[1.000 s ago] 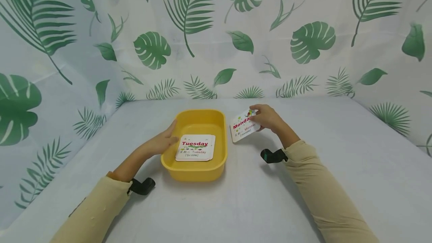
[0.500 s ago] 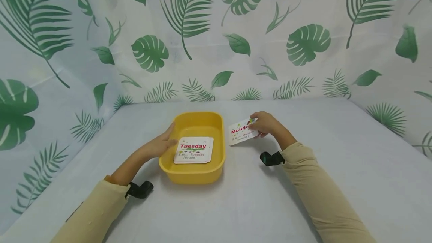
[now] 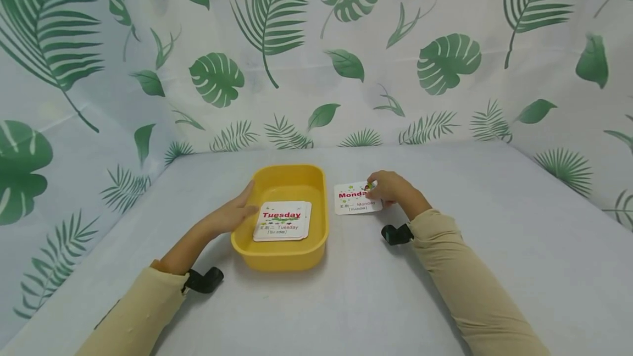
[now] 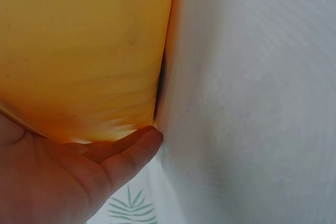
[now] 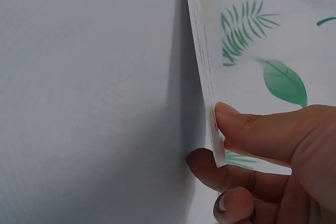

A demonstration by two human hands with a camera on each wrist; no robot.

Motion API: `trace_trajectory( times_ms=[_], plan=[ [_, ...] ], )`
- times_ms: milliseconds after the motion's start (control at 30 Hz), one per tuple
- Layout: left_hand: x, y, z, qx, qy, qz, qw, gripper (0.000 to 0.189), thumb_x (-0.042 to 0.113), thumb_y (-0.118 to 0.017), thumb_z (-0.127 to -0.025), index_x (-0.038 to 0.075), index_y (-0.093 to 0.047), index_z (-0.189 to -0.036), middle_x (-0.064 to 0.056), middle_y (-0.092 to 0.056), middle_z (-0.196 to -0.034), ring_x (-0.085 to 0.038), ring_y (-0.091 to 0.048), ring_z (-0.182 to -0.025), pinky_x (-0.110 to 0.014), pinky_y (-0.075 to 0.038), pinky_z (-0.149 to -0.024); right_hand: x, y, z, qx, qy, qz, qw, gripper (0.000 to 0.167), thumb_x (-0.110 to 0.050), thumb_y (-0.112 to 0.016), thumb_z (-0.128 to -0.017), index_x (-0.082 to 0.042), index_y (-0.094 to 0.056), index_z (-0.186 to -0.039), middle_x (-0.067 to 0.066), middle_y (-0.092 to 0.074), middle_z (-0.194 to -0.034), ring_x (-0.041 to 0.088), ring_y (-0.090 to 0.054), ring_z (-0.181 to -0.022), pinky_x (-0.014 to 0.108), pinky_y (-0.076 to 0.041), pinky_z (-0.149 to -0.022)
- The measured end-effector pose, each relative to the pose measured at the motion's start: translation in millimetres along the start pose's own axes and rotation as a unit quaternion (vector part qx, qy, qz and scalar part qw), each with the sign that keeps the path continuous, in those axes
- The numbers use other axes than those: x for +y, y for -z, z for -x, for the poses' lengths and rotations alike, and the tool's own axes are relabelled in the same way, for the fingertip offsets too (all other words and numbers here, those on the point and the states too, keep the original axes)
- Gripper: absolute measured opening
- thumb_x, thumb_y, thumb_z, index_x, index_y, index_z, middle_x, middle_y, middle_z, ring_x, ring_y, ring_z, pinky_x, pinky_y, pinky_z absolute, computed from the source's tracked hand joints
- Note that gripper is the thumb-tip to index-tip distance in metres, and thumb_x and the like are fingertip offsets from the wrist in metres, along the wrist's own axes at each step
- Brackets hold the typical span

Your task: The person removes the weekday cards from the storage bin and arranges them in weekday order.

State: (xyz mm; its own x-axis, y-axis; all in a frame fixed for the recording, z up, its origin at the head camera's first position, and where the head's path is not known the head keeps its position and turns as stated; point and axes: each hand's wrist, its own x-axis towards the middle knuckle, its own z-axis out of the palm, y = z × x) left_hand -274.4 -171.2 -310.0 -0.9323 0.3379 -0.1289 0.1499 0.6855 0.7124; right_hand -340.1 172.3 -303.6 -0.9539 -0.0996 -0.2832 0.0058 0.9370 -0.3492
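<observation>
A yellow plastic tub [image 3: 286, 261] stands on the white-covered table. Flat inside it lies a small stack of white cards [image 3: 282, 222], the top one reading "Tuesday". My left hand [image 3: 231, 214] holds the tub's left side, thumb over the rim and fingers along the outer wall; the left wrist view shows those fingers [image 4: 131, 158] against the yellow plastic. To the right of the tub, my right hand [image 3: 394, 190] pinches the right end of a "Monday" card [image 3: 357, 203] between thumb and fingers. Seen edge-on in the right wrist view, the card [image 5: 202, 66] looks layered and sits close over the cloth.
White cloth covers the table [image 3: 316, 317]. Behind it and along both sides hangs a white curtain [image 3: 292, 92] printed with green leaves. A black wrist camera juts from each sleeve, one left [image 3: 205, 280] and one right [image 3: 396, 234].
The right hand has lowered the "Monday" card from a tilted pose to nearly level, close to the table. My left hand keeps its hold on the tub. The head view has shifted slightly.
</observation>
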Motion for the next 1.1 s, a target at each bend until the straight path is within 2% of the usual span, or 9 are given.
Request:
trace_trajectory(
  times_ms=[200,367,533,733,1100],
  plan=[
    [-1.7,-0.4,-0.7,0.002,-0.004,0.006,1.0000,0.067,0.014,-0.031,-0.097,0.004,0.015,-0.144,-0.018,0.011,-0.152,-0.035,0.005,-0.140,-0.052,-0.001,-0.112,0.8,-3.1,-1.6,0.012,0.003,0.019,0.9997,0.050,-0.024,-0.059,-0.088,-0.009,-0.045,-0.133,0.021,-0.049,-0.129,0.018,-0.057,-0.071,0.025,-0.043,-0.057],
    [-3.8,-0.8,-1.8,0.002,0.001,0.005,1.0000,0.067,0.015,-0.031,-0.097,0.004,0.015,-0.144,-0.018,0.011,-0.152,-0.035,0.005,-0.140,-0.052,-0.002,-0.112,-1.2,-6.0,0.8,0.035,0.014,0.051,0.9980,0.046,-0.022,-0.059,-0.087,-0.010,-0.050,-0.130,0.020,-0.048,-0.133,0.029,-0.054,-0.099,0.040,-0.046,-0.078],
    [-4.8,-0.5,-2.2,0.003,-0.001,0.008,1.0000,0.067,0.015,-0.032,-0.097,0.004,0.015,-0.144,-0.018,0.010,-0.152,-0.035,0.004,-0.140,-0.052,-0.002,-0.112,-3.8,-7.9,0.7,0.044,0.002,0.089,0.9951,0.049,-0.028,-0.061,-0.085,-0.013,-0.050,-0.130,0.017,-0.047,-0.135,0.036,-0.046,-0.117,0.052,-0.039,-0.093],
    [-5.4,-0.1,-1.6,-0.004,0.006,0.003,1.0000,0.067,0.016,-0.032,-0.098,0.004,0.015,-0.144,-0.018,0.011,-0.152,-0.035,0.005,-0.140,-0.051,-0.001,-0.112,-3.2,-9.5,0.2,0.036,-0.012,0.098,0.9945,0.053,-0.034,-0.063,-0.084,-0.012,-0.049,-0.130,0.018,-0.048,-0.134,0.037,-0.046,-0.117,0.053,-0.039,-0.093],
    [-2.9,2.8,-1.8,-0.006,-0.007,0.007,0.9999,0.067,0.015,-0.032,-0.097,0.002,0.015,-0.143,-0.019,0.012,-0.152,-0.035,0.007,-0.140,-0.051,0.000,-0.112,-8.5,-6.8,-2.1,0.033,-0.009,0.095,0.9949,0.056,-0.029,-0.065,-0.083,-0.010,-0.046,-0.132,0.018,-0.049,-0.133,0.036,-0.047,-0.116,0.052,-0.040,-0.090]
  ],
)
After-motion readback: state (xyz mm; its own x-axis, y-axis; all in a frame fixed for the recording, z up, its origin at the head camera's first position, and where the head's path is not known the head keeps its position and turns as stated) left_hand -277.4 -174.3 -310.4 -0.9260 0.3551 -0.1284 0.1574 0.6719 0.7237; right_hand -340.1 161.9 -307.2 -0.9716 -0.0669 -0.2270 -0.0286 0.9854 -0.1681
